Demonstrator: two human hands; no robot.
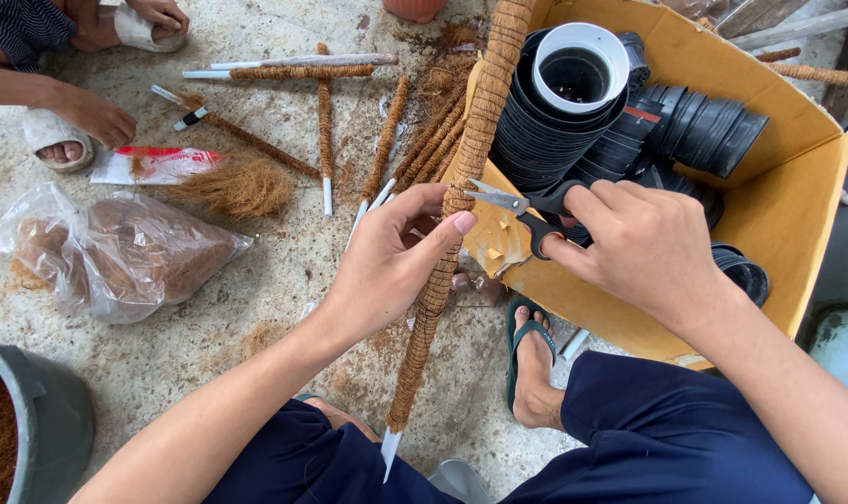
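Coir-wrapped pole (442,271): your left hand (386,266) clamps it; right hand (638,243) grips scissors (526,207), blades parted—snip close, steady.

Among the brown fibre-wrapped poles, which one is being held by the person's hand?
The long brown fibre-wrapped pole in the middle, gripped by the left hand. It rises toward the camera, while the other fibre-wrapped poles lie flat on the floor, untouched.

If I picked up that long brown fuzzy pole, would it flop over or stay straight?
The pole would probably stay straight: it runs long and unbent while only the left hand grips it. A white tube shows at its lower tip, so the core looks stiff. Its coir wrapping looks rough, so it likely would not slip. It seems light, held by fingertips.
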